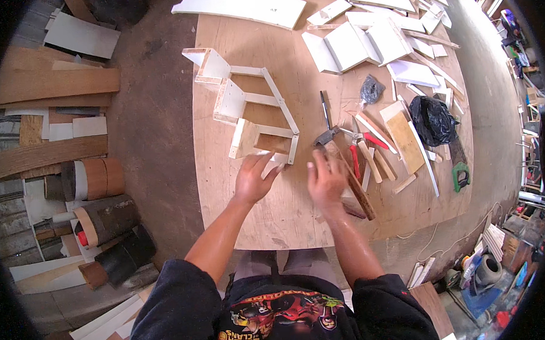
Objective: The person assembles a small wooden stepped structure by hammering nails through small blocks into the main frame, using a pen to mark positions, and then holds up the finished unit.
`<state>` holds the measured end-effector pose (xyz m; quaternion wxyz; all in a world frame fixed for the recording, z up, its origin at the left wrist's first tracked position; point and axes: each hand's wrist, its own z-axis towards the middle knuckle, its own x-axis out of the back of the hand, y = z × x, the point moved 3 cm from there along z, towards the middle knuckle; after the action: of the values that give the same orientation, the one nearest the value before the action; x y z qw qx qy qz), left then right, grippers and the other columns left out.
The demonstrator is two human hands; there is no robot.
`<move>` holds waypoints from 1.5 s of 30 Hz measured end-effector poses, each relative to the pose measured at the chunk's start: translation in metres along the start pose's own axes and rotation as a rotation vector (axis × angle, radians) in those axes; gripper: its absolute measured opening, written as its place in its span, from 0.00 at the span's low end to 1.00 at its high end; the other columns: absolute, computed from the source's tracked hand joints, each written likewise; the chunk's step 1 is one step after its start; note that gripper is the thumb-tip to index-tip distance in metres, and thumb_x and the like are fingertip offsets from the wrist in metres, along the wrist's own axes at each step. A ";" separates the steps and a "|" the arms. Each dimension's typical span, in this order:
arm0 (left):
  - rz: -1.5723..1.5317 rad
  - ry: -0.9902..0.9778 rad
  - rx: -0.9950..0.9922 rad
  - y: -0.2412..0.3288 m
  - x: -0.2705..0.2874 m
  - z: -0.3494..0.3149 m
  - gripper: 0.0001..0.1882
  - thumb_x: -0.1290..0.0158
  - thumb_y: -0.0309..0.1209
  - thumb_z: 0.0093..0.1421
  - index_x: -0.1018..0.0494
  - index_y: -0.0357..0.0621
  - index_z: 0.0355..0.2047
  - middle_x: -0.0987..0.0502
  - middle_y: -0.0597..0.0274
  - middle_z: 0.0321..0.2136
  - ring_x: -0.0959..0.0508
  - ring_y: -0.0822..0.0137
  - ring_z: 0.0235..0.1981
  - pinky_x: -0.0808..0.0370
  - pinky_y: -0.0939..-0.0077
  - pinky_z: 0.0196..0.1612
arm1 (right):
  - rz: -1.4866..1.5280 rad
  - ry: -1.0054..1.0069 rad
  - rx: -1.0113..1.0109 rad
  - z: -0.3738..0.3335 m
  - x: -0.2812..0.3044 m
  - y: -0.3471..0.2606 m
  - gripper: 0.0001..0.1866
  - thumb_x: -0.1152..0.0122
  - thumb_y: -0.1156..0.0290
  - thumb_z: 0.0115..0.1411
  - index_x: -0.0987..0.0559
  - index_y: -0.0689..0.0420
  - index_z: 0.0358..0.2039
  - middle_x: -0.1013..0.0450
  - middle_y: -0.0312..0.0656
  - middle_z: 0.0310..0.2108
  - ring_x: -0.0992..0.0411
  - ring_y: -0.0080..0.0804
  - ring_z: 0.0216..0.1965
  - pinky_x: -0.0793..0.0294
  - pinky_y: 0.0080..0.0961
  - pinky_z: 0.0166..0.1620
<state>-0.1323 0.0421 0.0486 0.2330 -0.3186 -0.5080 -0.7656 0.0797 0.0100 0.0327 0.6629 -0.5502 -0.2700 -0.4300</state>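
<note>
Got a crumpled black bag [431, 120] at right, can't see inside; also a small clear-grey bag [372, 89], upper right, with dark contents. Looking at a white stepped frame [262, 99], upper centre-left, slanting lengthwise from upper left toward lower right, steps leftward. Left-hand [255, 180] fingers at its lower end, right-hand [326, 183] fingers blurry near the hammer [327, 136]; can't make out whether gripping. Bare surface [226, 226] lower left, right to the edge.

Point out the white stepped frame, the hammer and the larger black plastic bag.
White stepped frame [261, 99]: head view, on its middle crossbar.
Hammer [355, 187]: head view, on its wooden handle.
Black plastic bag [431, 120]: head view, on its crumpled middle.
</note>
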 end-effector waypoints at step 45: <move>-1.351 -0.330 0.547 0.092 0.156 -0.029 0.22 0.49 0.36 0.73 0.29 0.24 0.54 0.22 0.52 0.46 0.18 0.64 0.43 0.14 0.64 0.50 | 1.526 0.626 -0.766 -0.084 0.143 -0.228 0.27 0.42 0.68 0.68 0.33 0.44 0.67 0.26 0.31 0.55 0.24 0.35 0.53 0.20 0.44 0.44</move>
<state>-0.1839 -0.0250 0.2113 -0.2964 0.0213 -0.7937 -0.5308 -0.0584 -0.1156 0.2437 0.5823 -0.6205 0.5213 -0.0646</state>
